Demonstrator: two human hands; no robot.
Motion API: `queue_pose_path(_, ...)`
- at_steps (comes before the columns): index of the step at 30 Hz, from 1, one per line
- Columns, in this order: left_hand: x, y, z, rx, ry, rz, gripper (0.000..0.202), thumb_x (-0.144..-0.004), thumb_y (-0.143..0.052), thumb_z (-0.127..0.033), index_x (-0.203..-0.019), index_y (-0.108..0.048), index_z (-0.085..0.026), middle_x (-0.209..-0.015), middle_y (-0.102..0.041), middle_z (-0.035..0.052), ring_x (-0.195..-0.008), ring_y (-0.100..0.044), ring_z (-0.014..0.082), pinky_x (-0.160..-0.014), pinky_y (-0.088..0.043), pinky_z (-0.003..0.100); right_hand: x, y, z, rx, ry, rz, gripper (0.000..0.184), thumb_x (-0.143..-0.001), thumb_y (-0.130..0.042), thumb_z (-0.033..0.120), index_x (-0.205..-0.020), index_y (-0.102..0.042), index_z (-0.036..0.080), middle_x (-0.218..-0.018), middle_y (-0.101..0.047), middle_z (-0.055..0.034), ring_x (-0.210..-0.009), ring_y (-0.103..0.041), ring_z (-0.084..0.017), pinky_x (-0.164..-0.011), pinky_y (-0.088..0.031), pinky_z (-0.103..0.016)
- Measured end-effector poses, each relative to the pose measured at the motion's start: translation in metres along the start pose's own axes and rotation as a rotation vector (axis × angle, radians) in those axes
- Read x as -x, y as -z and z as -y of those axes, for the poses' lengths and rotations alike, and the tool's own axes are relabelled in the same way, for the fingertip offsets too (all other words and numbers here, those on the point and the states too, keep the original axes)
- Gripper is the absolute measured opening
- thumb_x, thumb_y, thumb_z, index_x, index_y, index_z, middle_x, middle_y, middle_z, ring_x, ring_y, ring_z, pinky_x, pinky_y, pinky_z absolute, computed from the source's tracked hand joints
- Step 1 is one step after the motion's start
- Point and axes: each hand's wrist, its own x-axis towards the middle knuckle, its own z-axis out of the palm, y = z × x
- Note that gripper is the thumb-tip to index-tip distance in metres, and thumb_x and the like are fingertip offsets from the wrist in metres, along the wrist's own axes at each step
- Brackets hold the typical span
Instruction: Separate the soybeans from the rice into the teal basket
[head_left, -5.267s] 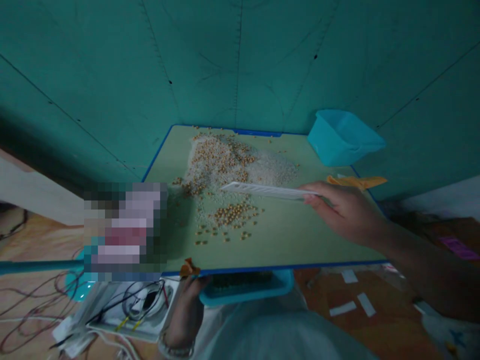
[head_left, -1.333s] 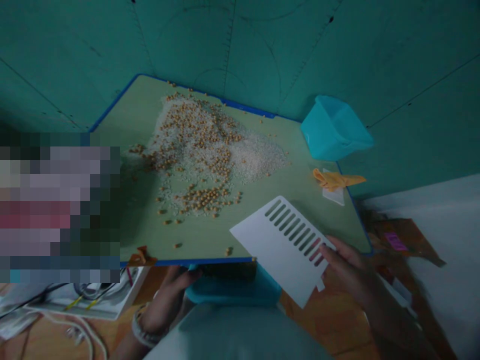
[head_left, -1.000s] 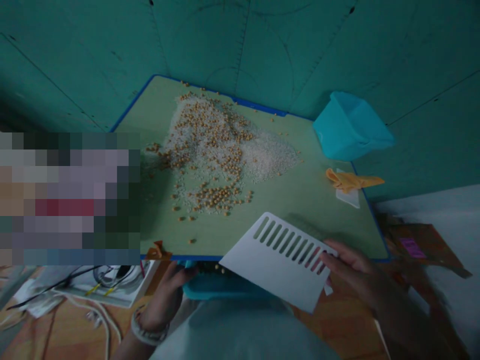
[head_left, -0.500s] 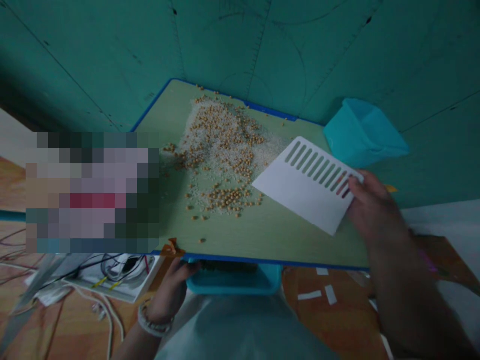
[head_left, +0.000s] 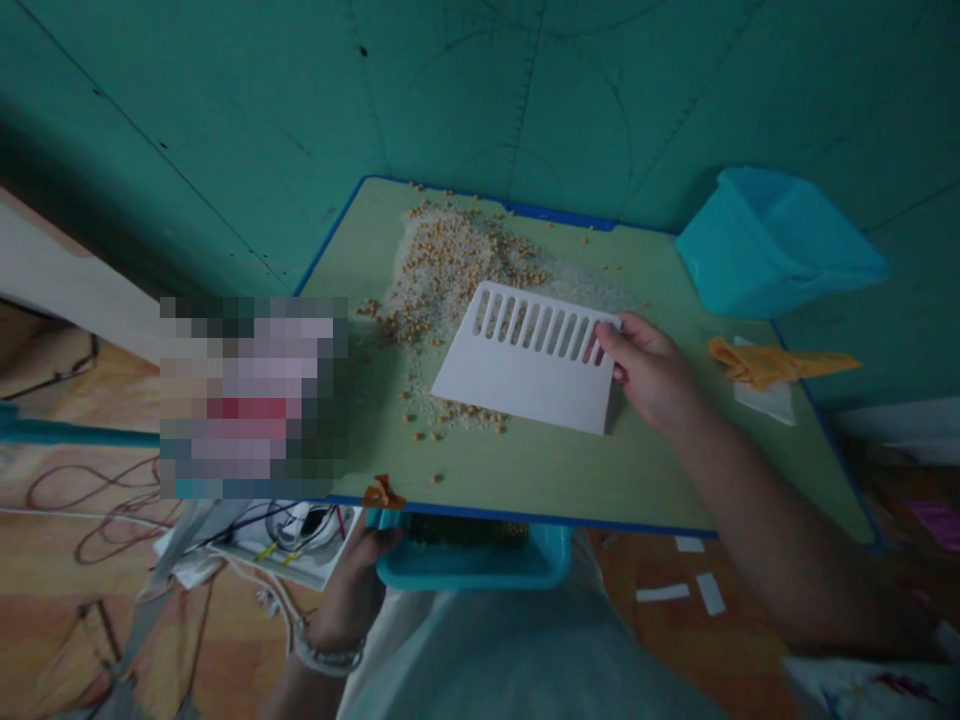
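Observation:
My right hand (head_left: 649,370) grips the right end of a white slotted plastic scraper (head_left: 525,375), thumb over the slots. The scraper hangs over the table, above a small cluster of soybeans that it partly hides. Behind it spreads a pile of soybeans mixed with white grains (head_left: 442,260), which look like rice. Down at the table's front edge, my left hand (head_left: 364,560) is closed on the left rim of a blue tub (head_left: 551,570). That tub sits against my lap, partly under the table, with dark and yellowish contents.
A turquoise bin (head_left: 772,250) and an orange cloth (head_left: 780,362) are on the right of the green table (head_left: 600,480). A pixelated patch covers its left side. Below, a white box of cables (head_left: 315,570) and paper scraps (head_left: 664,593) lie on the floor.
My right hand has carried the scraper leftward, over the small bean cluster. The view has shifted, and the orange cloth now shows more fully. My left hand stays at the tub.

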Motion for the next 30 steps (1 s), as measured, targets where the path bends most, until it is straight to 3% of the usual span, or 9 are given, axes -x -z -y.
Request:
queue_pose_path(7,0.000,-0.011,0.000,-0.024,-0.010,-0.055,0.038,-0.047,-0.083,-0.027,-0.085,-0.078,-0.025,-0.093,-0.079,0.0040,-0.106,-0.064,0.0382,-0.092,-0.049,0.048,-0.001,-0.004,-0.005,0.000,-0.023,0.024,0.033,-0.065,-0.072,0.047,-0.073,-0.054,0.020,-0.059,-0.054,0.0053,-0.046,-0.042,-0.006,-0.039,-0.022,-0.019)
queue_pose_path(15,-0.001,-0.012,0.001,-0.001,0.000,-0.064,0.044,-0.047,-0.083,-0.026,-0.091,-0.077,-0.024,-0.092,-0.079,0.0057,-0.106,-0.064,0.0395,-0.089,-0.051,0.048,0.005,-0.007,-0.009,0.015,-0.058,0.076,0.031,-0.069,-0.070,0.046,-0.077,-0.057,0.019,-0.062,-0.057,0.0038,-0.047,-0.044,-0.006,-0.040,-0.023,-0.019)
queue_pose_path(22,0.001,-0.013,-0.002,-0.012,0.000,-0.062,0.034,-0.042,-0.085,-0.030,-0.075,-0.079,-0.023,-0.077,-0.079,0.0057,-0.107,-0.064,0.0395,-0.086,-0.053,0.044,0.009,-0.010,-0.007,0.018,-0.086,0.125,0.033,-0.068,-0.070,0.047,-0.078,-0.056,0.019,-0.063,-0.056,0.0032,-0.048,-0.043,-0.006,-0.041,-0.023,-0.020)
queue_pose_path(30,0.002,-0.012,-0.001,0.024,-0.022,0.004,0.043,-0.050,-0.083,-0.027,-0.092,-0.079,-0.024,-0.092,-0.080,0.0057,-0.105,-0.065,0.0366,-0.083,-0.054,0.041,0.014,-0.012,-0.007,0.058,-0.084,0.166,0.033,-0.070,-0.067,0.048,-0.079,-0.055,0.019,-0.064,-0.056,0.0029,-0.048,-0.041,-0.007,-0.042,-0.022,-0.021)
